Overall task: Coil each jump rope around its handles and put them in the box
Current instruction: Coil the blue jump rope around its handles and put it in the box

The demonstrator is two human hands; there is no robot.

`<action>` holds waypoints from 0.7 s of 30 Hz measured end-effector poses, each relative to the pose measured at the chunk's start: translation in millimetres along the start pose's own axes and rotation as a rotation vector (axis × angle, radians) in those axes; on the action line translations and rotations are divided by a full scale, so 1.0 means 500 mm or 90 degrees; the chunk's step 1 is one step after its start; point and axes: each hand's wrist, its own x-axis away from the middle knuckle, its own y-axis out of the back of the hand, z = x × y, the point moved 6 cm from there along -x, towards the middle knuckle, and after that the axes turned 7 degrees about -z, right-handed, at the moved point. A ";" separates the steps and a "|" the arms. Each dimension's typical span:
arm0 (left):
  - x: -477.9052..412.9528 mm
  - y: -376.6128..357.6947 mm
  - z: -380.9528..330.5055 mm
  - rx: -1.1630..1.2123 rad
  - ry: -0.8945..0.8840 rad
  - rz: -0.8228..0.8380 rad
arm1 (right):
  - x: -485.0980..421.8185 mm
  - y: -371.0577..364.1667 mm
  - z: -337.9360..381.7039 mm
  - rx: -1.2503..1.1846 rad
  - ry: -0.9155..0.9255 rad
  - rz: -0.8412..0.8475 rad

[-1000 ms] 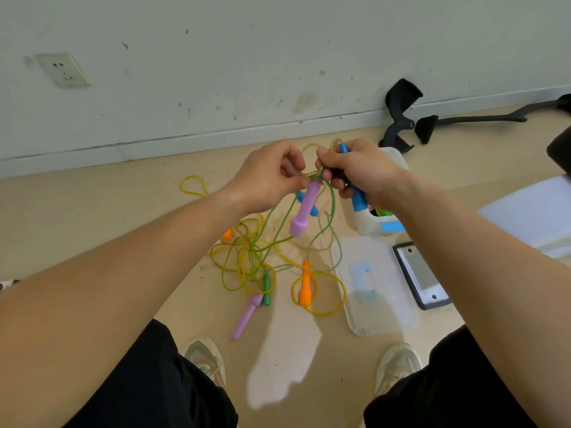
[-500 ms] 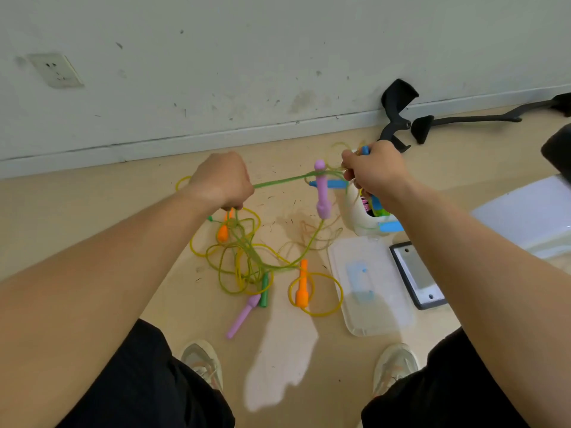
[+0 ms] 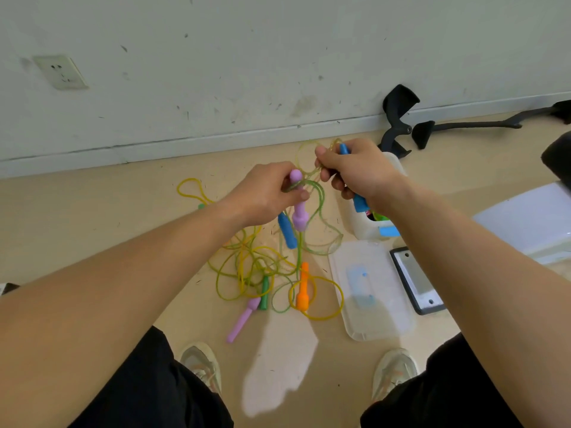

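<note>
My left hand (image 3: 272, 193) pinches a purple handle (image 3: 299, 211) and the green cord wound round it, held upright above the floor. My right hand (image 3: 355, 174) grips a blue handle (image 3: 360, 203) together with loops of yellow-green cord (image 3: 309, 156). A second blue handle (image 3: 286, 231) hangs just under my left hand. Below on the floor lies a tangle of yellow and green cords (image 3: 247, 267) with an orange handle (image 3: 303, 287), a green handle (image 3: 264, 293) and another purple handle (image 3: 244, 319). The white box (image 3: 360, 223) stands under my right wrist, with coloured things inside.
The box's clear lid (image 3: 370, 291) lies flat on the floor beside a grey-framed plate (image 3: 415, 281). A black bracket (image 3: 397, 118) and a long black bar (image 3: 469, 125) lie by the wall. My two shoes (image 3: 202, 366) are near the bottom. A white panel (image 3: 531, 220) sits at right.
My left hand came back from the left towards my right hand and now pinches the purple handle. The stretched green cord has gone slack into loops between the hands.
</note>
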 end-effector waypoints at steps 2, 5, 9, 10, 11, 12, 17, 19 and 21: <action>0.004 -0.001 -0.004 0.052 -0.007 0.023 | -0.003 0.013 -0.003 0.031 0.013 -0.049; 0.011 -0.008 -0.007 0.158 0.034 0.048 | -0.004 0.025 -0.007 0.044 0.033 -0.111; 0.011 0.000 -0.015 0.195 0.026 -0.003 | -0.002 0.027 -0.003 0.055 0.046 -0.140; 0.012 0.004 -0.019 0.170 0.001 -0.011 | -0.003 0.026 -0.003 0.048 0.046 -0.137; 0.012 0.007 -0.020 0.139 -0.020 -0.018 | -0.003 0.025 -0.002 0.044 0.047 -0.133; 0.011 0.008 -0.020 0.101 -0.032 -0.026 | -0.003 0.024 -0.002 0.044 0.048 -0.131; 0.003 0.000 -0.007 -0.102 -0.051 -0.024 | -0.003 0.024 -0.006 0.017 0.030 -0.119; 0.005 -0.007 -0.006 -0.024 -0.019 -0.002 | -0.002 0.022 -0.006 0.017 0.027 -0.106; 0.006 -0.009 -0.004 0.005 0.010 0.012 | -0.002 0.019 -0.005 0.035 0.029 -0.091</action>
